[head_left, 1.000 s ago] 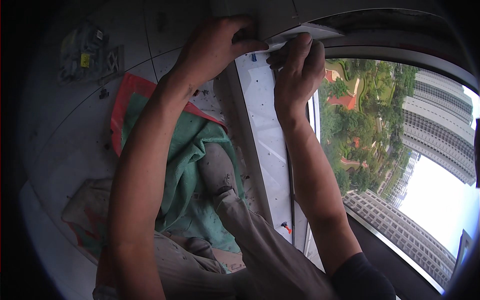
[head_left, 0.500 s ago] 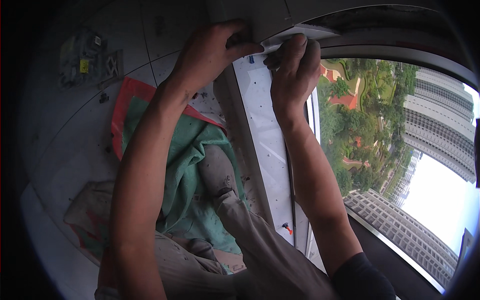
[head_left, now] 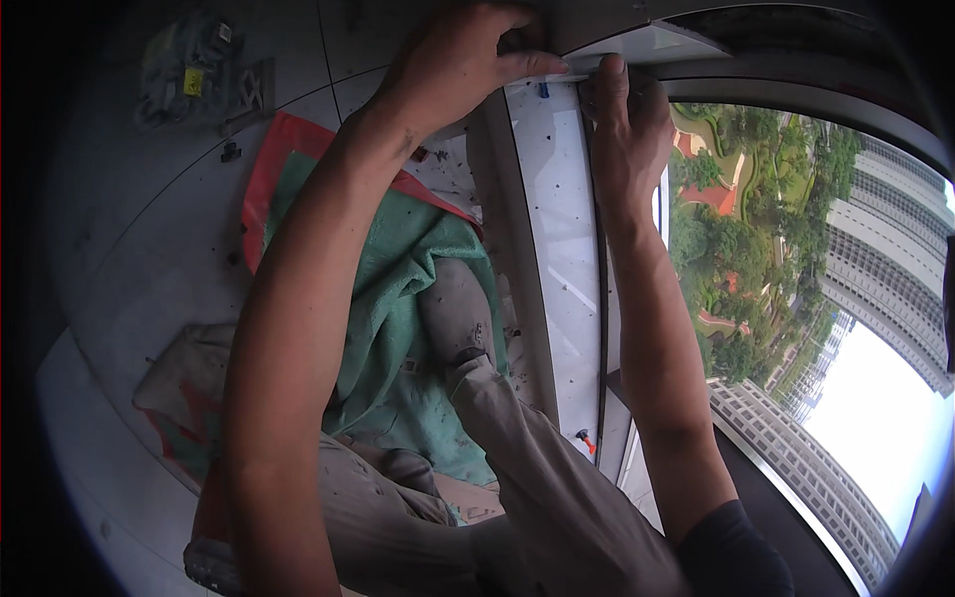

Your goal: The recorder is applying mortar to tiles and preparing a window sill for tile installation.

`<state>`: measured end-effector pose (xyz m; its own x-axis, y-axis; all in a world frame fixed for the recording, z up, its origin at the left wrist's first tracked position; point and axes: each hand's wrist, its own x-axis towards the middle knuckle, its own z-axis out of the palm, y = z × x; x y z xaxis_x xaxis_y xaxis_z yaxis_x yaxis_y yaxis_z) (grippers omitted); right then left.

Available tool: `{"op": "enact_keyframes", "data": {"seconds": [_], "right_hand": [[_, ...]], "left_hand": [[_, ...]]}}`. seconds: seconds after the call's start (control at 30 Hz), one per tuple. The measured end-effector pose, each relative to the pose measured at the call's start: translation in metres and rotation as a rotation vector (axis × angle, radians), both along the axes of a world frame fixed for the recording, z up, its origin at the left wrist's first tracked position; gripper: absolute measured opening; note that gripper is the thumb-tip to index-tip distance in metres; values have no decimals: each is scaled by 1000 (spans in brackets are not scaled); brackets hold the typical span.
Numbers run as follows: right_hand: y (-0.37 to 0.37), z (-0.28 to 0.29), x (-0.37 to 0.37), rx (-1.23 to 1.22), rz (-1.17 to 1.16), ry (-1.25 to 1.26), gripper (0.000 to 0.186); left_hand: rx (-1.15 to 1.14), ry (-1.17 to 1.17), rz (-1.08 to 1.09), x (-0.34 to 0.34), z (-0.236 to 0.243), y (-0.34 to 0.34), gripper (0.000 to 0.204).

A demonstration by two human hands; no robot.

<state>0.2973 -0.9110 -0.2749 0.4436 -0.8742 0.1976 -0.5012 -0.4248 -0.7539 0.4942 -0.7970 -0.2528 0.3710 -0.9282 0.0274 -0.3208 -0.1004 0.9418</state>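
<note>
A pale, smooth strip or slab point(head_left: 662, 42) lies at the far end of the window sill, against the dark wall. My left hand point(head_left: 473, 60) has its thumb stretched along the near left edge, with its other fingers curled out of sight. Beside the window frame, my right hand point(head_left: 634, 124) holds its thumb upright against the strip's near edge. Its other fingers are bent and shadowed, so their grip is partly hidden. A small blue wedge-like piece point(head_left: 544, 91) sits on the white sill point(head_left: 559, 214) just below the strip.
An orange-and-dark small piece point(head_left: 587, 441) rests lower on the sill. Left of it, a green sheet with red edging point(head_left: 398, 234) covers floor beneath my shoe point(head_left: 453, 303). A grey case with a yellow label point(head_left: 184, 85) stands far left. The window point(head_left: 776, 249) fills the right side.
The whole view has shifted, so the scene sits further right and higher. My right thumb has slid back toward the strip's near edge, uncovering more of it. The left hand keeps its place.
</note>
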Motion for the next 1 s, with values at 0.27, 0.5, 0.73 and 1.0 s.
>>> {"op": "enact_keyframes", "data": {"seconds": [0.27, 0.5, 0.73, 1.0], "right_hand": [[15, -1, 2, 195, 34, -58, 59], [32, -27, 13, 660, 48, 20, 46], [43, -29, 14, 636, 264, 58, 28], [175, -32, -74, 526, 718, 254, 41]], "left_hand": [[-150, -264, 70, -3, -36, 13, 39], [202, -24, 95, -3, -58, 113, 30], [281, 29, 137, 7, -61, 176, 30], [214, -209, 131, 21, 61, 216, 27]]}}
